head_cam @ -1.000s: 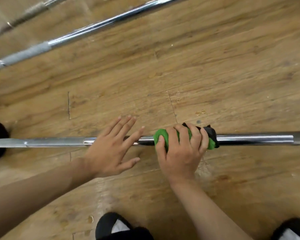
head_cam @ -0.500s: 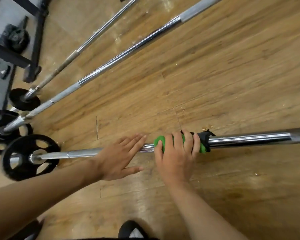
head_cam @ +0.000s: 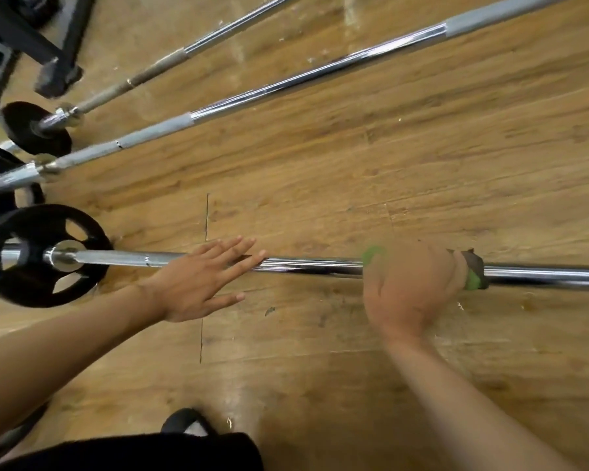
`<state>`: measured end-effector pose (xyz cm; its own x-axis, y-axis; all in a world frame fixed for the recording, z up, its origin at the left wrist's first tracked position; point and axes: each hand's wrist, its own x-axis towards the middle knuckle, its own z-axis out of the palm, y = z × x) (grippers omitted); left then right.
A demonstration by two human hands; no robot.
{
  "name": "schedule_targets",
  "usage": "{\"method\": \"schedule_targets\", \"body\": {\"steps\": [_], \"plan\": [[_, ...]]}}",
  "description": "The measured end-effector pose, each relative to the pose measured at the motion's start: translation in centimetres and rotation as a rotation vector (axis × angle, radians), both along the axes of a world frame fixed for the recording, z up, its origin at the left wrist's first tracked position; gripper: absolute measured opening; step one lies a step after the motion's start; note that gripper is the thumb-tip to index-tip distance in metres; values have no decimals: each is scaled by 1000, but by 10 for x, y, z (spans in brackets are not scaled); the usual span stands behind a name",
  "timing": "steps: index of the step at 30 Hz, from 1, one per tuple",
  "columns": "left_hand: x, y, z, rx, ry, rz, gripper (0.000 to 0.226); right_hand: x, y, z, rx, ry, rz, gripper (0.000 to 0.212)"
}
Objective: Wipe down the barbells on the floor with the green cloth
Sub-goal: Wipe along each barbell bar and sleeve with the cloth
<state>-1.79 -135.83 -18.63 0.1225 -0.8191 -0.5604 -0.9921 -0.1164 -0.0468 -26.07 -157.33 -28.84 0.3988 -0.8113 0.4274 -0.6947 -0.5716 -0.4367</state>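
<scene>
A chrome barbell [head_cam: 313, 265] lies across the wooden floor, a black weight plate [head_cam: 21, 280] on its left end. My right hand [head_cam: 408, 287], blurred by motion, grips the green cloth [head_cam: 371, 254] wrapped round the bar; green shows at both ends of the fist, with a dark part at the right. My left hand [head_cam: 201, 280] lies flat with straight fingers pressing on the bar, left of the cloth. Two more barbells, one with grey sleeves [head_cam: 286, 85] and a thinner one [head_cam: 170, 61], lie diagonally farther away.
Black plates [head_cam: 31, 130] sit on the far barbells' left ends. A dark metal rack foot [head_cam: 58, 76] stands at the top left. My dark clothing and a shoe [head_cam: 184, 423] show at the bottom edge. Bare wooden floor lies between the bars.
My right hand has slid the cloth to the right along the bar, away from my left hand. The view has swung left, bringing the plates and rack into sight.
</scene>
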Motion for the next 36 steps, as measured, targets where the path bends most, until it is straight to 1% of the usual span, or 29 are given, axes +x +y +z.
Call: {"method": "schedule_targets", "body": {"steps": [5,7,9,12,15,16,19,21,23,26,27,28,31,34,36], "plan": [[46,22,-19,-79,24,-60,71,-3,-1,-8,-120,85,-43,32],[65,29,-29,-163,39,-119,69,-4,-1,-10,-159,115,-72,37],[79,32,-40,-239,69,-196,67,-6,-2,-10,-182,162,-99,37],[88,35,-52,-338,105,-263,64,-2,-1,-8,-161,213,-169,32],[92,38,-60,-430,109,-263,59,26,20,-3,-88,180,-353,31],[92,38,-62,-449,108,-261,59,39,34,-1,-76,182,-378,32],[91,39,-66,-467,78,-268,60,85,91,6,-44,203,-275,31],[90,39,-67,-458,90,-271,60,116,127,9,-18,223,-200,29],[88,42,-70,-461,97,-269,61,135,150,13,5,255,-56,29],[88,42,-69,-481,89,-291,62,124,141,15,-45,294,255,35],[88,41,-70,-488,92,-294,62,110,129,13,-88,305,301,37],[87,42,-71,-490,92,-289,61,92,114,9,-130,302,289,39],[81,42,-71,-510,74,-260,63,37,60,-4,-206,270,106,44],[73,41,-68,-505,48,-202,67,6,32,-9,-181,206,-71,44],[67,42,-66,-489,15,-172,67,19,39,-12,-113,95,-232,38]]}}
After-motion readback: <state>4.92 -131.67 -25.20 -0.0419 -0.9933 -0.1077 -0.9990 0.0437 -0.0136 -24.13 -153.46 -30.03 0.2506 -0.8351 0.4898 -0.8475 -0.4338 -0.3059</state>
